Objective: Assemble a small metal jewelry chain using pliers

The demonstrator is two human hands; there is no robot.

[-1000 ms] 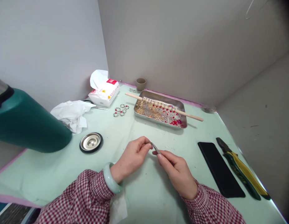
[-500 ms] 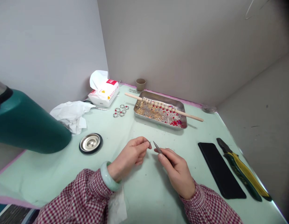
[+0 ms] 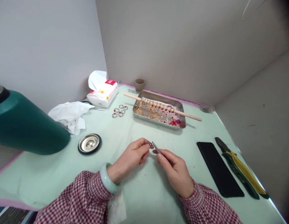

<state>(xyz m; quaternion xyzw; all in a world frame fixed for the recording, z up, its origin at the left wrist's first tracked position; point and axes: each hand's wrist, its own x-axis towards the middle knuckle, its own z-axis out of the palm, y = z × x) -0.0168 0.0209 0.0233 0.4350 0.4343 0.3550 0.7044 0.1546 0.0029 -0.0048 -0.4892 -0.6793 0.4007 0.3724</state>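
My left hand (image 3: 132, 157) pinches a tiny metal piece (image 3: 150, 144) between thumb and forefinger, just above the pale green table cover (image 3: 139, 193). My right hand (image 3: 176, 171) grips slim metal tweezers (image 3: 156, 147), whose tips meet the small piece at my left fingertips. Both hands sit at the table's near middle. A jade bangle (image 3: 106, 179) circles my left wrist, and both sleeves are red-and-white check.
A steel tray (image 3: 179, 103) of gold and red beads stands behind, with a wooden stick (image 3: 188, 115) across it. Finished bead rings (image 3: 118, 111), tissue pack (image 3: 102, 92), crumpled tissue (image 3: 69, 114), small cup (image 3: 139, 84), round metal lid (image 3: 89, 144), green flask (image 3: 27, 126), black case (image 3: 219, 169), and pliers (image 3: 240, 169) surround.
The tweezer tips drew slightly away from my left fingertips half a second ago and have now come back to the small piece. My view shifted a little.
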